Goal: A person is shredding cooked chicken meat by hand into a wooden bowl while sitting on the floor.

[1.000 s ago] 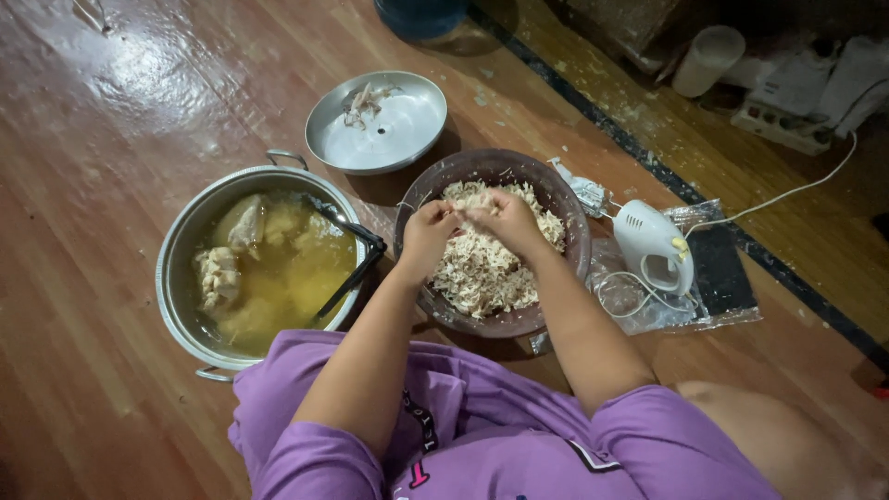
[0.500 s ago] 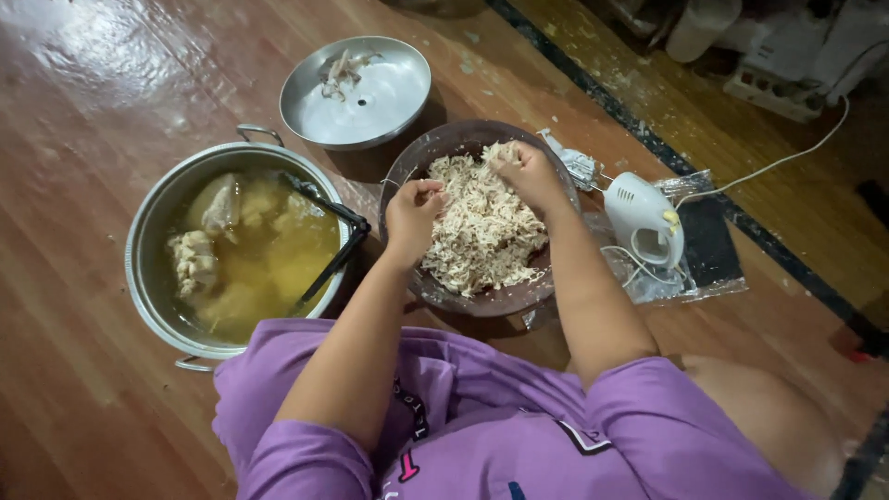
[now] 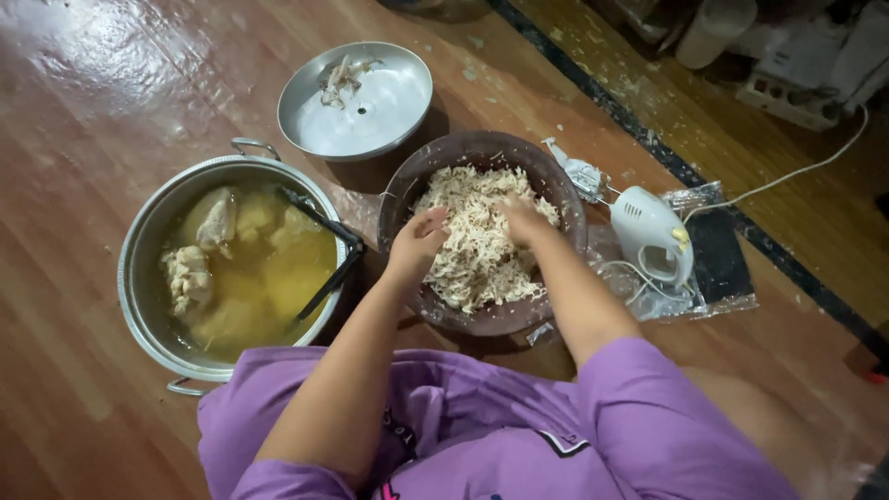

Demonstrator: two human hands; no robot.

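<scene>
a soft purple shirt (image 3: 482, 435) fills the near edge. both forearms reach into a round dark brown bowl (image 3: 407, 181) on the glossy wooden floor (image 3: 83, 102). the left hand (image 3: 419, 243) pinches stringy pale shredded chicken (image 3: 477, 255) with curled fingers; the right hand (image 3: 524, 220) presses down into the heap, fingers half buried. left of the bowl, a shiny metal pot (image 3: 139, 250) holds yellow broth, chicken pieces and black tongs (image 3: 326, 252). right lies a white hand mixer (image 3: 653, 231). beyond, a round metal lid (image 3: 389, 102).
</scene>
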